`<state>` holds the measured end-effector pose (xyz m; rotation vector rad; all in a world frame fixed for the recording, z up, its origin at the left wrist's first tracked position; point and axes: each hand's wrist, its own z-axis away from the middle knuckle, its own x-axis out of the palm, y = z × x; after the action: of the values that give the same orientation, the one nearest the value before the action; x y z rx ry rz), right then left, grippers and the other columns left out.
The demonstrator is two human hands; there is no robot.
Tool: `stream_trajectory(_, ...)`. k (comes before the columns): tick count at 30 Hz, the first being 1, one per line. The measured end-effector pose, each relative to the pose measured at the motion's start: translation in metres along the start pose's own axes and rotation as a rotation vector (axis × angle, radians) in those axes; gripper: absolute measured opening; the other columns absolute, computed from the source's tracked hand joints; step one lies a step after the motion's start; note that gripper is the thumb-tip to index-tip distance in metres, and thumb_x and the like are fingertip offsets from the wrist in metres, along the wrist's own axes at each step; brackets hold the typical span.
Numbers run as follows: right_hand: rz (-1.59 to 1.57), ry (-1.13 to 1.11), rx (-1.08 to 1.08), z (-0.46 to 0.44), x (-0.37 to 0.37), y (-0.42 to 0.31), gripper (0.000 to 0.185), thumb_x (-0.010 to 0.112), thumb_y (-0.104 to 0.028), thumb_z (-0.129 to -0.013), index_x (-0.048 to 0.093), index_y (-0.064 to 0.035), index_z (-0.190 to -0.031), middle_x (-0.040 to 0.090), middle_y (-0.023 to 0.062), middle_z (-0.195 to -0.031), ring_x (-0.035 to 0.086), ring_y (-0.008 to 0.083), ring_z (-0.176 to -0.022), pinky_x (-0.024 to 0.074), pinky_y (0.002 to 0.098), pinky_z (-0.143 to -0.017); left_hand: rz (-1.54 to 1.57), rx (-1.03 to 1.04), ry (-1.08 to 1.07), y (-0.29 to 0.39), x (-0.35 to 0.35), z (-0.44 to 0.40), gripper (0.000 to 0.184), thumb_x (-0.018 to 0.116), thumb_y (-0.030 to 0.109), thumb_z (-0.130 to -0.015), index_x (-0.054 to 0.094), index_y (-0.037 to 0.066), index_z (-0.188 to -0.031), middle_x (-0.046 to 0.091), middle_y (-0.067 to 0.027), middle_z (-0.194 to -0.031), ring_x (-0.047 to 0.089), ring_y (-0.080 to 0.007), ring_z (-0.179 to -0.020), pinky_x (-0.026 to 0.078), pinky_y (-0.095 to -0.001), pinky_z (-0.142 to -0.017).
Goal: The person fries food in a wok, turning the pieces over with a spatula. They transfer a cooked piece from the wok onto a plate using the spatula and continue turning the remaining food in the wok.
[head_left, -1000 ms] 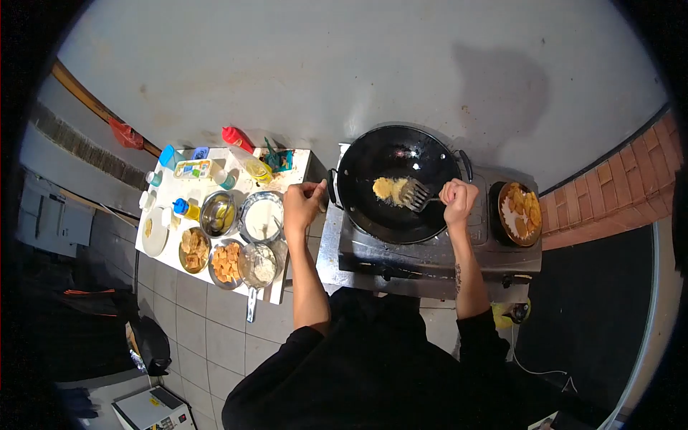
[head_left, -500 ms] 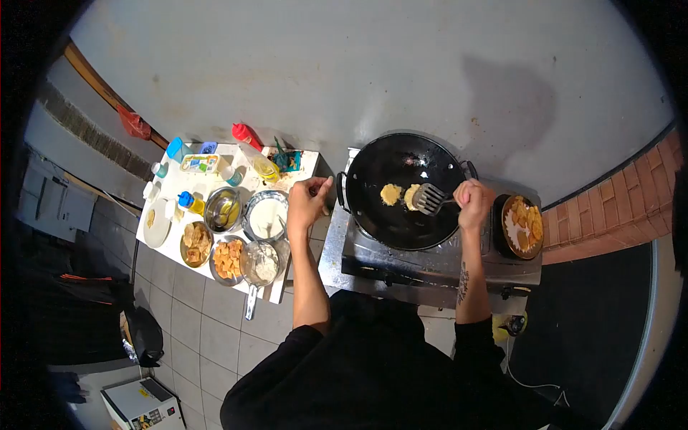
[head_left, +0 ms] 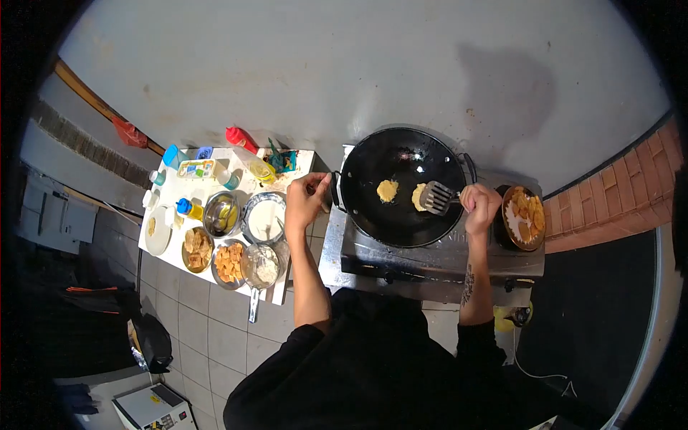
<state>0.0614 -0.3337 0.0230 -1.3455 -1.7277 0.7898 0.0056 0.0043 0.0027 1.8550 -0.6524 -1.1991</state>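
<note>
Nearest, black clothing [head_left: 365, 358] fills the lower middle, hiding part of the grey tiled floor [head_left: 229, 333]. The hands are apart: the right hand [head_left: 482, 207] is closed round the handle of a slotted spatula [head_left: 438, 198], while the left hand [head_left: 306, 202] is at the wok's left handle; whether it grips cannot be told. The wok [head_left: 380, 221] sits on a steel stove [head_left: 408, 264], covering whatever burner lies beneath. In it are two yellow pieces, one [head_left: 388, 190] whole to view, the other [head_left: 418, 197] partly under the spatula. On the left, a white table [head_left: 179, 190] carries bowls and bottles, some overlapping. Beyond rises a grey, spotted wall [head_left: 287, 72]. Dark lens edges cut off the corners; objects at far left are murky.
</note>
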Motion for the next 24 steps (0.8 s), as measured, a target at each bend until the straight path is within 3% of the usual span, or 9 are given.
stream_trajectory(3, 0.008, -0.052, -0.051, 0.0, -0.007, -0.009, 0.03, 0.042, -0.006, -0.083, 0.034, -0.0029, -0.054, 0.034, 0.0025, -0.05, 0.033, 0.0095, -0.046, 0.0229, 0.0284, -0.044, -0.017, -0.017, 0.015, -0.002, 0.0, -0.001, 0.029, 0.069, 0.025, -0.087, 0.071, -0.003, -0.095, 0.06, -0.0069, -0.061, 0.05, -0.0107, -0.054, 0.041, -0.0287, -0.052)
stream_trajectory(6, 0.25, -0.117, -0.128, -0.001, -0.01, -0.017, 0.027, 0.047, -0.008, -0.08, 0.039, -0.0002, -0.056, 0.036, 0.0051, -0.05, 0.036, 0.0134, -0.045, 0.0259, 0.0309, -0.044, -0.029, -0.016, 0.012, 0.001, -0.001, -0.003, 0.029, 0.07, 0.025, -0.087, 0.071, -0.003, -0.095, 0.06, -0.0073, -0.061, 0.05, -0.011, -0.055, 0.041, -0.0292, -0.053)
stream_trajectory(8, 0.497, -0.327, -0.306, -0.005, 0.001, -0.032, 0.023, 0.052, -0.01, -0.077, 0.043, 0.0015, -0.059, 0.039, 0.008, -0.051, 0.04, 0.0189, -0.044, 0.0293, 0.0342, -0.045, -0.02, -0.017, 0.023, 0.008, -0.001, -0.003, 0.029, 0.07, 0.025, -0.087, 0.071, -0.003, -0.095, 0.06, -0.007, -0.061, 0.05, -0.011, -0.055, 0.041, -0.0291, -0.053)
stream_trajectory(10, 0.504, -0.513, -0.374, -0.001, 0.015, -0.036, 0.019, 0.054, -0.009, -0.069, 0.043, -0.0029, -0.055, 0.041, 0.0101, -0.051, 0.044, 0.0268, -0.044, 0.0337, 0.037, -0.045, -0.011, -0.018, 0.034, 0.009, 0.0, -0.003, 0.029, 0.07, 0.025, -0.087, 0.071, -0.003, -0.095, 0.06, -0.0068, -0.06, 0.05, -0.011, -0.054, 0.041, -0.029, -0.053)
stream_trajectory(12, 0.491, -0.778, -0.431, 0.007, 0.023, -0.036, 0.014, 0.057, -0.009, -0.062, 0.046, -0.0042, -0.054, 0.047, 0.009, -0.052, 0.049, 0.0267, -0.047, 0.0387, 0.0364, -0.047, -0.067, 0.018, 0.048, 0.004, 0.001, -0.005, 0.03, 0.07, 0.026, -0.087, 0.071, -0.004, -0.095, 0.06, -0.0057, -0.06, 0.049, -0.0106, -0.054, 0.041, -0.0284, -0.052)
stream_trajectory(13, 0.491, -0.78, -0.43, 0.015, 0.027, -0.036, 0.014, 0.057, -0.009, -0.062, 0.046, -0.0042, -0.054, 0.047, 0.009, -0.052, 0.049, 0.0267, -0.047, 0.0387, 0.0364, -0.047, -0.066, 0.016, 0.048, 0.004, 0.001, -0.005, 0.03, 0.07, 0.026, -0.087, 0.071, -0.004, -0.095, 0.06, -0.0057, -0.06, 0.049, -0.0106, -0.054, 0.041, -0.0284, -0.052)
stream_trajectory(15, 0.519, -1.004, -0.484, 0.035, 0.034, -0.038, 0.013, 0.06, -0.01, -0.058, 0.049, -0.0061, -0.054, 0.051, 0.0067, -0.053, 0.051, 0.025, -0.049, 0.0421, 0.0352, -0.051, -0.027, 0.008, 0.04, 0.006, 0.0, -0.005, 0.032, 0.07, 0.027, -0.088, 0.071, -0.004, -0.095, 0.059, -0.0051, -0.06, 0.048, -0.0101, -0.053, 0.04, -0.0281, -0.052)
stream_trajectory(24, 0.522, -1.279, -0.337, 0.072, 0.04, -0.058, 0.018, 0.062, -0.012, -0.058, 0.046, -0.0069, -0.054, 0.049, 0.0057, -0.057, 0.052, 0.0229, -0.059, 0.0426, 0.0341, -0.062, -0.044, -0.016, 0.05, 0.002, -0.004, -0.004, 0.032, 0.07, 0.028, -0.088, 0.071, -0.004, -0.095, 0.056, -0.0043, -0.058, 0.046, -0.0093, -0.053, 0.038, -0.0279, -0.05)
